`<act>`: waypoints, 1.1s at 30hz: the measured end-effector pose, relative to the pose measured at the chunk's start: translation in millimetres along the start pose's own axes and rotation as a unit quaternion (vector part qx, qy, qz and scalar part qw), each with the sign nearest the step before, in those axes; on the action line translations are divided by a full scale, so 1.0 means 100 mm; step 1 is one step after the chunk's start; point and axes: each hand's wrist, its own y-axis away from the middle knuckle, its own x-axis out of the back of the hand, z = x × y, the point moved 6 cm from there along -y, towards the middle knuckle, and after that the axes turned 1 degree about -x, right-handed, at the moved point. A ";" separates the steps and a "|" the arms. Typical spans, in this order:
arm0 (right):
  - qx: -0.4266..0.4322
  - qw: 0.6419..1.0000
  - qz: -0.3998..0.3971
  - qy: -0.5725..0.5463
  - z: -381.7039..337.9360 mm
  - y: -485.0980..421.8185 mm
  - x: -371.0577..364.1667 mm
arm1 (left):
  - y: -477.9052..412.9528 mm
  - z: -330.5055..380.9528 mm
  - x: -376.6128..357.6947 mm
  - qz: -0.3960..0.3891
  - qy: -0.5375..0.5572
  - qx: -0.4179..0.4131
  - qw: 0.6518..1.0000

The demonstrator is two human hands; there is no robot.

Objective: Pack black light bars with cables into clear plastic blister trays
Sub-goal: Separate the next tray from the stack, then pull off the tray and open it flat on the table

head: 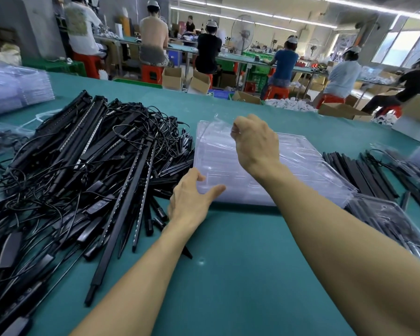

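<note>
A stack of clear plastic blister trays (306,166) lies in the middle of the teal table. My right hand (255,141) is above the stack's far left part, fingers curled round the lifted edge of the top tray (214,122). My left hand (194,197) rests at the stack's near left corner, thumb spread on top and fingers against its side. A big tangled heap of black light bars with cables (83,170) fills the left of the table.
A row of black bars (359,173) lies right of the stack. Packed trays (393,221) sit at the right edge. More clear trays (17,90) are piled at the far left. Workers sit on red stools at benches behind the table.
</note>
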 end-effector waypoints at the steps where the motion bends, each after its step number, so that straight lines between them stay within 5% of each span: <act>1: -0.015 1.000 -0.004 -0.008 0.00 -0.04 0.03 | 0.00 0.00 0.00 -0.004 -0.002 -0.002 1.000; 5: -0.049 0.996 0.079 -0.018 0.01 -0.30 0.51 | -0.02 -0.01 -0.01 -0.018 0.003 0.002 1.000; 9: 0.011 0.987 0.156 -0.042 -0.16 -0.62 1.20 | -0.02 0.01 0.00 -0.023 0.006 0.004 1.000; 16: 0.149 0.984 0.076 0.065 -0.62 0.25 1.16 | 0.01 -0.04 0.04 -0.102 0.138 0.023 0.985; 21: 0.140 0.987 0.071 0.047 -0.78 1.33 1.10 | 0.06 -0.01 0.41 -0.090 0.432 0.127 0.888; 26: 0.171 0.980 -0.088 0.044 -0.99 2.16 0.83 | 0.05 -0.09 0.79 -0.178 0.519 0.173 0.818; 33: 0.148 0.953 -0.210 -0.159 -1.21 2.47 0.72 | 0.08 -0.35 1.00 -0.118 0.314 0.146 0.931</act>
